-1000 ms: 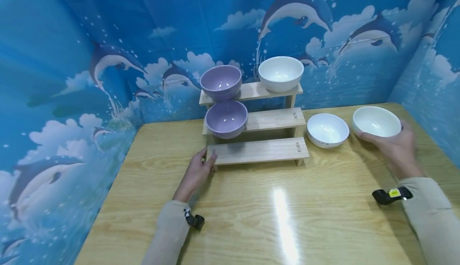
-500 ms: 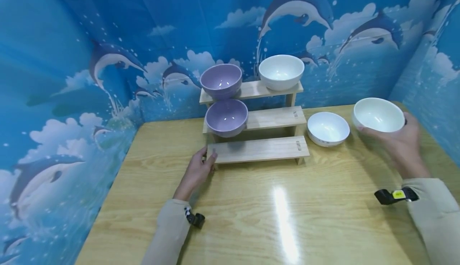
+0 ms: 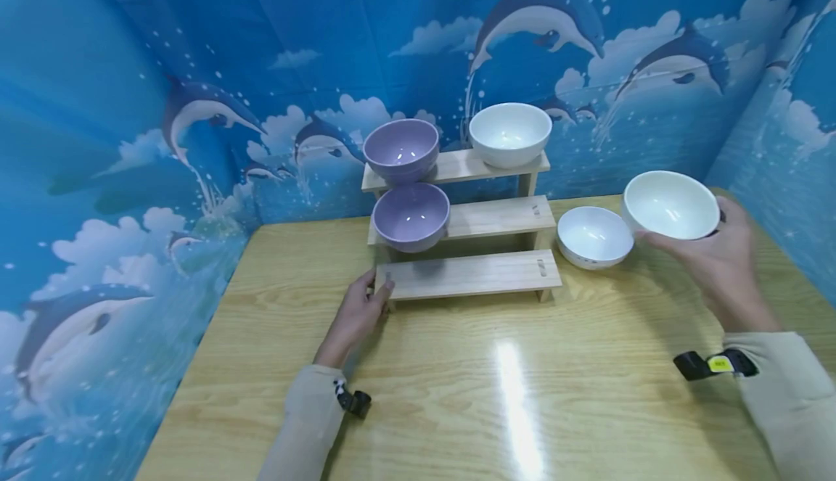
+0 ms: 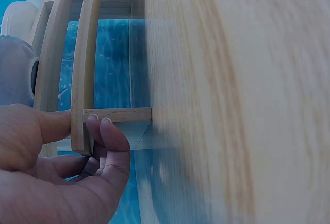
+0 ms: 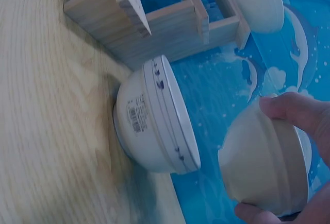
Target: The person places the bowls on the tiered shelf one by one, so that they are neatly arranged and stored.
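Observation:
My left hand (image 3: 358, 314) grips the left end of the lowest step of a three-tier wooden stand (image 3: 470, 275); in the left wrist view the thumb lies on the board and the fingers (image 4: 114, 144) curl under its end. My right hand (image 3: 725, 260) holds a plain white bowl (image 3: 671, 205) by its side, raised off the table, thumb and fingers spread around it. Left of that bowl, a white bowl with a patterned band (image 3: 594, 237) stands on the table beside the stand. In the right wrist view this patterned bowl (image 5: 154, 121) shows a barcode label.
One purple bowl (image 3: 401, 150) and one white bowl (image 3: 511, 135) sit on the top tier. Another purple bowl (image 3: 411, 217) is on the left of the middle tier. A blue dolphin-print cloth (image 3: 366, 46) hangs behind and beside the wooden table (image 3: 444, 394).
My right hand has lifted the plain white bowl from the table and shifted it left, toward the patterned bowl. My left hand has stayed on the stand.

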Available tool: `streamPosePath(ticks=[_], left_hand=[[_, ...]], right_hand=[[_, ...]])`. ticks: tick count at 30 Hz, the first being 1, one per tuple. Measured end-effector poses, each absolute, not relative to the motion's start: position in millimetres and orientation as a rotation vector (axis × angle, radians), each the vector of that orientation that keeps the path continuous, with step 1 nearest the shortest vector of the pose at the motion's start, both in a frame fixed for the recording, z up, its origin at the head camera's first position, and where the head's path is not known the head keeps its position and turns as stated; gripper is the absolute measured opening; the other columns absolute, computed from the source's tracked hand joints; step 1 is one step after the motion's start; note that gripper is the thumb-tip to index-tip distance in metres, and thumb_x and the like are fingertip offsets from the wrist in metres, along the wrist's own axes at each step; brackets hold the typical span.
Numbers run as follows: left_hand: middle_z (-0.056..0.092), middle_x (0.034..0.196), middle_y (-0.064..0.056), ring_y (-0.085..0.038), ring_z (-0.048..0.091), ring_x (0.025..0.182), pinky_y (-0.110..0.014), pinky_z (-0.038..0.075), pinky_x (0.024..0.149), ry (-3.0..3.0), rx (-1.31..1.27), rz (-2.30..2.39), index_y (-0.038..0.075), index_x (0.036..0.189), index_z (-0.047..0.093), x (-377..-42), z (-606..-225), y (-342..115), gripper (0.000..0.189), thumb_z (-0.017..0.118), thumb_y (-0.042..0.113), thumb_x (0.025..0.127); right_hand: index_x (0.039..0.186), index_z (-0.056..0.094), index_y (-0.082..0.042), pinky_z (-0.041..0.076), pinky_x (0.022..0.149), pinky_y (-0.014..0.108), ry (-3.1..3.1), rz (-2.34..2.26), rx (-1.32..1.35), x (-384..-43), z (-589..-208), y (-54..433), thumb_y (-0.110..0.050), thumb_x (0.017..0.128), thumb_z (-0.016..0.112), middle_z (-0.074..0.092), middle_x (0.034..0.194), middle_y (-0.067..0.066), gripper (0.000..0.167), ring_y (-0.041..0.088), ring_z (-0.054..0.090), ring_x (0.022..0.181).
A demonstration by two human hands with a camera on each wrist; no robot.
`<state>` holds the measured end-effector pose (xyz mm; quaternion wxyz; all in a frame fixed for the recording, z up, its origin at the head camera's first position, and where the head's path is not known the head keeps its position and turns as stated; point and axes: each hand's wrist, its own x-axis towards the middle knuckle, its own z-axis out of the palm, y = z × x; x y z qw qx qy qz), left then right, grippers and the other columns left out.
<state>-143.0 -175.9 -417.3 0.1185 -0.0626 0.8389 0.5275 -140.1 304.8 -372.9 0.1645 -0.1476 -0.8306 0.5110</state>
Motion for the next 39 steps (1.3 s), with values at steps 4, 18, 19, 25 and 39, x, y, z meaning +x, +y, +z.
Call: streamPosePath(ticks=[4, 18, 19, 25, 39], left_hand=[[0.057, 0.104, -0.012, -0.022, 0.058, 0.077, -0.031, 0.05, 0.061, 2.459, -0.185, 1.541, 0.015, 0.161, 0.028, -144, -417, -176, 0.06, 0.051, 0.031, 0.108], [0.059, 0.102, -0.013, -0.023, 0.06, 0.077, -0.032, 0.052, 0.062, 2.459, -0.152, 1.573, 0.009, 0.162, 0.022, -144, -417, -175, 0.066, 0.052, 0.031, 0.107], [0.059, 0.103, -0.013, -0.024, 0.06, 0.078, -0.032, 0.052, 0.063, 2.455, -0.154, 1.574, 0.009, 0.162, 0.022, -143, -417, -175, 0.066, 0.052, 0.031, 0.108], [0.057, 0.107, -0.013, -0.023, 0.06, 0.079, -0.032, 0.052, 0.064, 2.439, -0.16, 1.586, 0.011, 0.162, 0.023, -142, -418, -176, 0.064, 0.052, 0.03, 0.108], [0.06, 0.101, -0.013, -0.023, 0.06, 0.078, -0.033, 0.053, 0.065, 2.461, -0.169, 1.561, 0.01, 0.161, 0.023, -143, -419, -177, 0.065, 0.052, 0.031, 0.107]], right_hand=[[0.158, 0.031, -0.018, 0.046, 0.085, 0.014, -2.376, 1.458, -0.424, -139, -366, 297, -0.024, 0.077, 0.091, 0.039, 0.147, 0.004, 0.1, 0.02, 0.044, 0.127], [0.156, 0.033, -0.011, 0.046, 0.074, 0.005, -2.409, 1.455, -0.332, -138, -355, 279, -0.026, 0.077, 0.091, 0.04, 0.146, 0.014, 0.1, 0.025, 0.047, 0.12], [0.156, 0.034, -0.01, 0.046, 0.074, 0.005, -2.409, 1.453, -0.319, -137, -355, 278, -0.025, 0.076, 0.092, 0.041, 0.145, 0.014, 0.099, 0.026, 0.048, 0.119], [0.158, 0.029, -0.011, 0.046, 0.071, 0.005, -2.432, 1.459, -0.276, -133, -354, 266, -0.026, 0.077, 0.091, 0.038, 0.151, 0.017, 0.103, 0.034, 0.046, 0.124], [0.162, 0.02, -0.013, 0.053, 0.096, 0.046, -2.494, 1.463, -0.188, -134, -345, 239, -0.029, 0.075, 0.092, 0.032, 0.158, 0.015, 0.114, 0.042, 0.04, 0.139]])
